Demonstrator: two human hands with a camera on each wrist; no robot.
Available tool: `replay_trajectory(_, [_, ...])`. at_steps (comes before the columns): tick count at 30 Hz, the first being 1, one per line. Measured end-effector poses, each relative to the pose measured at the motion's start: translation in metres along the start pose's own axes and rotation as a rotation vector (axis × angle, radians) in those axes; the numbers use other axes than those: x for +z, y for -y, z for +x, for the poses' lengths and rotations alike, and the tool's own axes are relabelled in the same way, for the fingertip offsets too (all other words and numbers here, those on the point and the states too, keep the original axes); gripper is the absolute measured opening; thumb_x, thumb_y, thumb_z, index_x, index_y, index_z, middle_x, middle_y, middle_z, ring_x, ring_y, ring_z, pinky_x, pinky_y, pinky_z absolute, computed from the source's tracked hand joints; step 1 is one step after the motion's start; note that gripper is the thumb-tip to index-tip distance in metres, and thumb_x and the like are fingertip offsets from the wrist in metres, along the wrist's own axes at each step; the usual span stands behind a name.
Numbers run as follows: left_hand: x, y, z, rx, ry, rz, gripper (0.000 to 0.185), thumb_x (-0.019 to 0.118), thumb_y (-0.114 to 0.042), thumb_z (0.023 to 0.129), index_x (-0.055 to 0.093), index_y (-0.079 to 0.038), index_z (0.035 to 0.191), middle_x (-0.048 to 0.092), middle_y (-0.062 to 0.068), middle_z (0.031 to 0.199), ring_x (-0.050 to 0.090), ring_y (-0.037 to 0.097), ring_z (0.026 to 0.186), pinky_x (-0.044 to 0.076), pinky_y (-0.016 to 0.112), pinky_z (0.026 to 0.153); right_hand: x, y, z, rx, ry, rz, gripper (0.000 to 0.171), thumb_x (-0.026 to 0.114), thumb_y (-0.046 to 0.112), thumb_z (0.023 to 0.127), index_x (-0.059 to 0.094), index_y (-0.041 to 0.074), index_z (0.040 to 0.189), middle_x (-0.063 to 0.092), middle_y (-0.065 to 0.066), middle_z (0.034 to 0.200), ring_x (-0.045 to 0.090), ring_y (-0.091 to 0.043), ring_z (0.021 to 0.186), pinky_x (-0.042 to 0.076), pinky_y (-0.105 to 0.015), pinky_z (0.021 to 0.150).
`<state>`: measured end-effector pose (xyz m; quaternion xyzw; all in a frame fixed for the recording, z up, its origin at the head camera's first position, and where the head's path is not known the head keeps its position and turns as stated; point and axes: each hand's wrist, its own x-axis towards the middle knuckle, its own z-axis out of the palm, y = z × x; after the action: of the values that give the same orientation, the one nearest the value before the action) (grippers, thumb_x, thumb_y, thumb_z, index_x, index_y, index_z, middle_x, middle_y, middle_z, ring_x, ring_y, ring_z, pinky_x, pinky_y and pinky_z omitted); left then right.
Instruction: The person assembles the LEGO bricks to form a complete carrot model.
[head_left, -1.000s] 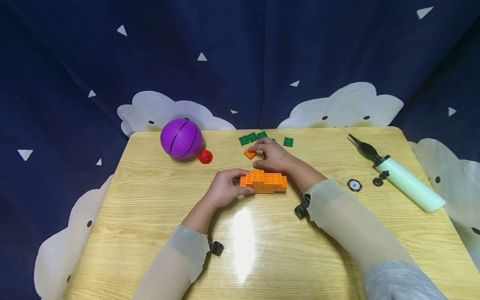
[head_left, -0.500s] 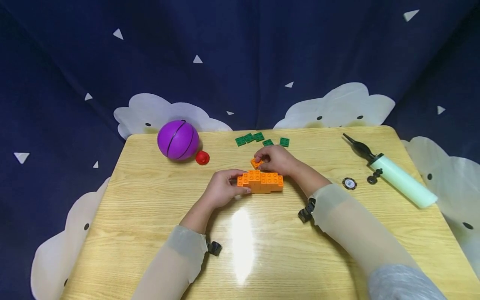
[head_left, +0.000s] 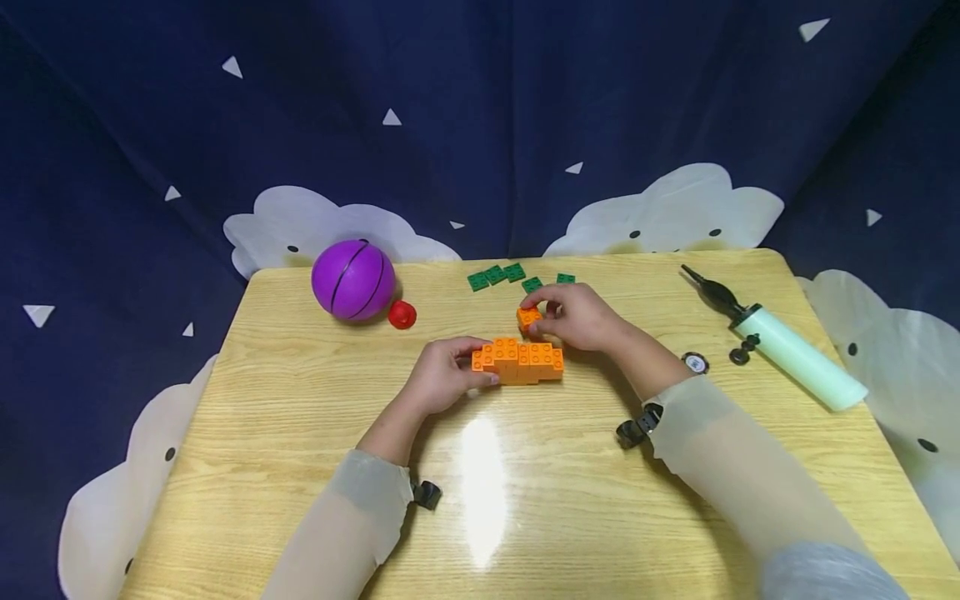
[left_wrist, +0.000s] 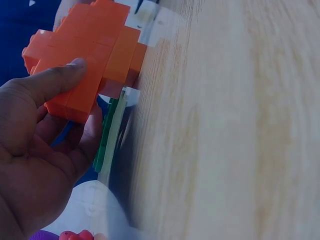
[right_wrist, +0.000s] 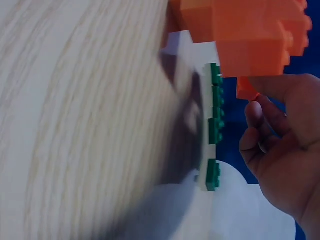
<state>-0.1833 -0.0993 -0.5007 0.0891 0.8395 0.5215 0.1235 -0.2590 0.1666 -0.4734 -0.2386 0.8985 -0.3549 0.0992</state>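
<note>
Pinching the orange assembly (head_left: 517, 364) by its left end over the surface (head_left: 300, 417), the left grip (head_left: 441, 377) holds it; the right grip (head_left: 581, 318) pinches an orange brick (head_left: 528, 317) just beyond. Likely light, stiff, separable: hold flat sides.

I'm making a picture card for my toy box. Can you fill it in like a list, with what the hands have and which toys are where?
Left hand: grips the orange build
Right hand: pinches a small orange brick
Far edge of table: five green bricks
Left side: purple ball, red toy
Right side: pump, round chip, small black piece
</note>
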Motion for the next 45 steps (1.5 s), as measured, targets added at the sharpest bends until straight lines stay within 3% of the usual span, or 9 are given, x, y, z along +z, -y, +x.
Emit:
replay_trajectory(5, [0.0, 0.0, 0.001, -0.005, 0.002, 0.007, 0.046, 0.094, -0.019, 0.078, 0.077, -0.017, 0.121, 0.073, -0.003, 0.118, 0.069, 0.017, 0.105, 0.057, 0.038, 0.094, -0.008, 0.005, -0.012, -0.051, -0.037, -0.01, 0.031, 0.08, 0.017, 0.093, 0.074, 0.018, 0.123, 0.07, 0.001, 0.109, 0.057, -0.02, 0.087, 0.048, -0.035, 0.069])
replay_trajectory(14, [0.001, 0.001, 0.002, -0.007, 0.004, 0.015, 0.048, 0.093, -0.02, 0.078, 0.076, -0.016, 0.122, 0.073, -0.003, 0.119, 0.069, 0.016, 0.106, 0.057, 0.038, 0.096, -0.013, 0.018, -0.032, -0.131, -0.076, 0.0, 0.03, 0.079, 0.024, 0.095, 0.074, 0.02, 0.124, 0.068, 0.008, 0.102, 0.056, -0.016, 0.081, 0.048, -0.033, 0.066])
replay_trajectory(27, [0.001, 0.001, 0.001, -0.006, -0.001, 0.002, 0.046, 0.093, -0.018, 0.078, 0.076, -0.015, 0.122, 0.073, -0.002, 0.12, 0.07, 0.017, 0.105, 0.058, 0.037, 0.094, -0.005, 0.031, -0.05, -0.187, -0.077, 0.005, 0.031, 0.08, 0.026, 0.094, 0.075, 0.02, 0.124, 0.07, 0.009, 0.114, 0.055, -0.014, 0.081, 0.049, -0.031, 0.067])
replay_trajectory(33, [0.001, 0.001, 0.001, 0.008, -0.001, 0.005, 0.046, 0.093, -0.018, 0.078, 0.076, -0.015, 0.121, 0.073, -0.002, 0.119, 0.069, 0.017, 0.104, 0.058, 0.037, 0.093, -0.001, 0.039, -0.056, -0.216, -0.078, -0.006, 0.031, 0.081, 0.022, 0.093, 0.075, 0.019, 0.123, 0.07, 0.006, 0.118, 0.059, -0.02, 0.087, 0.053, -0.035, 0.067])
replay_trajectory(38, [0.001, 0.001, 0.002, 0.011, 0.002, 0.008, 0.046, 0.093, -0.019, 0.079, 0.076, -0.015, 0.121, 0.073, -0.002, 0.119, 0.069, 0.017, 0.104, 0.058, 0.037, 0.092, 0.002, 0.043, -0.06, -0.251, -0.085, -0.025, 0.031, 0.081, 0.02, 0.092, 0.075, 0.018, 0.123, 0.068, 0.003, 0.121, 0.061, -0.023, 0.082, 0.051, -0.029, 0.061])
replay_trajectory(45, [0.001, 0.001, 0.001, 0.006, -0.003, 0.022, 0.046, 0.093, -0.02, 0.078, 0.077, -0.016, 0.121, 0.073, -0.002, 0.119, 0.069, 0.017, 0.104, 0.058, 0.038, 0.093, 0.004, 0.044, -0.062, -0.257, -0.099, -0.07, 0.032, 0.082, 0.02, 0.091, 0.074, 0.018, 0.123, 0.067, 0.002, 0.119, 0.06, -0.019, 0.081, 0.052, -0.028, 0.064])
